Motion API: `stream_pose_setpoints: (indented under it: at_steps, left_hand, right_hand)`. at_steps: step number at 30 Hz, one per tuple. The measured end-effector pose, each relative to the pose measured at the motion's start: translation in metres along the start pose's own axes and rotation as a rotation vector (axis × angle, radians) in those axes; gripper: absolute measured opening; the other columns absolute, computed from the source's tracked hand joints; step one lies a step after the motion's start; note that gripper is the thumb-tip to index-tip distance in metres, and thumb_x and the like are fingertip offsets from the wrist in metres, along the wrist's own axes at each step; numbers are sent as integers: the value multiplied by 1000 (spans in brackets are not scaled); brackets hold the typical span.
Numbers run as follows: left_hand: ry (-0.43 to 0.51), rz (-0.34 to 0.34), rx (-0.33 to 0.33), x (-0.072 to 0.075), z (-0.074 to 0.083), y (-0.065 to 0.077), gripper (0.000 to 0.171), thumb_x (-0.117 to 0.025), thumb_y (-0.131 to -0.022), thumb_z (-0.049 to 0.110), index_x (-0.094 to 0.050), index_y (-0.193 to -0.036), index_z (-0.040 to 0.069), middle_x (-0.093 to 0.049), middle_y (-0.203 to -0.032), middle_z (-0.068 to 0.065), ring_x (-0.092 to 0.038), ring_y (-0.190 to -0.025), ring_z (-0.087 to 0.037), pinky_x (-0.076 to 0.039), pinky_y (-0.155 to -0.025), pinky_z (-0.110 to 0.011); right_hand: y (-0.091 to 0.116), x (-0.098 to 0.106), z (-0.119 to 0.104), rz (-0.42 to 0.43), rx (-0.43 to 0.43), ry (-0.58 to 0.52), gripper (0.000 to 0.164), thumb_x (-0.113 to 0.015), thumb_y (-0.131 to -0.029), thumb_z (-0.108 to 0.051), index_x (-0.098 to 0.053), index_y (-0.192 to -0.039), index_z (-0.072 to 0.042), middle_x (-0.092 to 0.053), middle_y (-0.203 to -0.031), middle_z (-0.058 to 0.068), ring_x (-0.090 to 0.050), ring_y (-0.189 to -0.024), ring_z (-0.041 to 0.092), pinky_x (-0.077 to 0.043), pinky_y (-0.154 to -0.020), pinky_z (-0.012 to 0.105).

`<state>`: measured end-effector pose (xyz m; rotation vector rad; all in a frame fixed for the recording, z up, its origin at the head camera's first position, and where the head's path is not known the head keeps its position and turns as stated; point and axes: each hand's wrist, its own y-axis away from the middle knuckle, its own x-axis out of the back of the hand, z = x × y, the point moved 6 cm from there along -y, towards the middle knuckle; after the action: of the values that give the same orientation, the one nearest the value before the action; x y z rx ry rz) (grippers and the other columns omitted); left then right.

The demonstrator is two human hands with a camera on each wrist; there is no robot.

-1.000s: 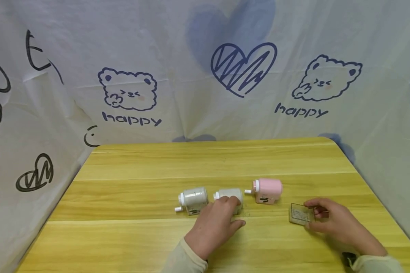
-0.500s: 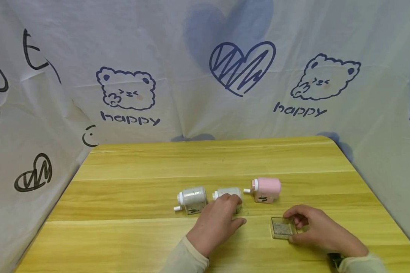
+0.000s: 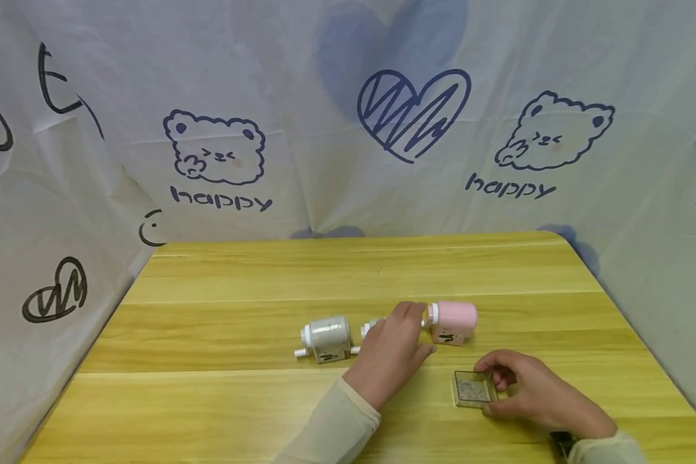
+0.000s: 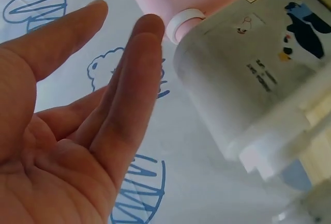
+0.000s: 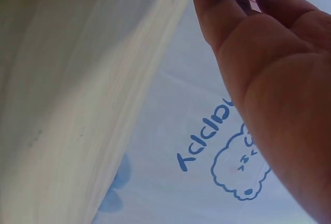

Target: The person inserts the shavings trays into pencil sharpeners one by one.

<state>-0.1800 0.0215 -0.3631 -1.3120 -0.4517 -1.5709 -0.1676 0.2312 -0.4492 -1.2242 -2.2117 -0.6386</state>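
A small clear tray (image 3: 468,405) sits low over the near, right-hand part of the tabletop (image 3: 255,277), between the pink sharpener and the near edge; whether it touches the wood cannot be told. A greyish layer (image 3: 472,389) (perhaps pencil shavings, too fine to be sure) covers its floor. The right hand (image 3: 533,390) pinches the tray's right side between thumb and fingers.

Judging by how things lie, the work is only part done. The tray, which looks like a drawer from a crank sharpener, is out and apart from all three bodies, its contents inside. Neither emptying it nor fitting it into a body is done, and which body it belongs to does not show.

Farther toward the far edge, the sharpeners stand in a loose row. The pink sharpener (image 3: 457,316) is nearest the right edge, the grey sharpener (image 3: 329,333) nearest the left, and the middle sharpener (image 4: 243,79) is mostly hidden from the head view by the left hand (image 3: 388,354). In the left wrist view that hand's fingers are straight, thumb spread, holding nothing, just beside the middle body.

Beyond the far edge hangs a pale cloth (image 3: 313,96) with drawn bears and hearts.
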Motion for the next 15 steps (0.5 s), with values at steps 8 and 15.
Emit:
stream_pose_setpoints:
  at_steps: [8,15]
  left_hand:
    - [-89,-22,2,-12,14,-28,68,-76,-80,30,-48,-136,3,-59,-123,-11,-64,-84,-17,-50,-67,-23]
    - [-209,-123,6,-31,27,-44,56,-72,-84,29,-51,-131,6,-58,-110,-6,-57,-66,-12,-45,-55,-21]
  right_hand:
    - [-1,-1,3,5,-14,-11,55,-83,-70,-34,-58,-111,-7,-56,-90,4,-51,-78,13,-46,-67,29]
    - [1,0,3,16,-1,-33,54,-82,-71,-33,-58,-111,-7,-56,-90,5,-51,-78,14,-46,-67,30]
